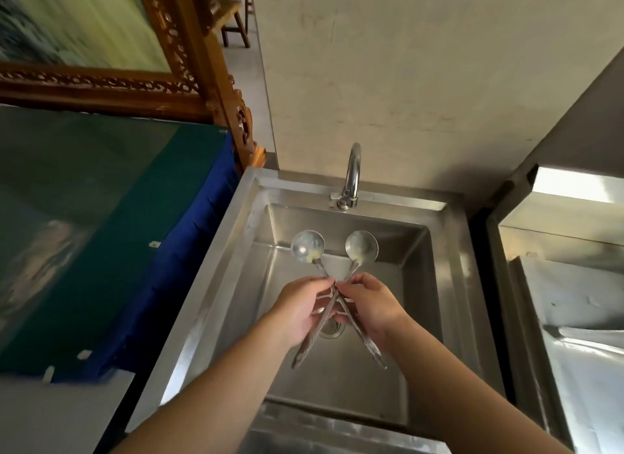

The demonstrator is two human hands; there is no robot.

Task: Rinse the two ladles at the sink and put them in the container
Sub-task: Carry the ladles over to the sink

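Note:
Two steel ladles are held over the steel sink (449, 284), their handles crossed like an X. The left ladle's bowl (308, 245) and the right ladle's bowl (361, 245) face up and carry pale residue. My left hand (299, 306) and my right hand (369, 303) pinch the handles where they cross, one hand on each side. The handle ends stick out below my hands, above the drain (332, 328). The faucet (352, 174) stands behind the bowls, and no water is visible from it.
A table under dark blue cloth with a glossy green cover (101, 217) adjoins the sink's left side. A carved wooden frame (209, 82) leans behind it. To the right is a steel unit (574, 318) with shiny surfaces. A plain wall backs the sink.

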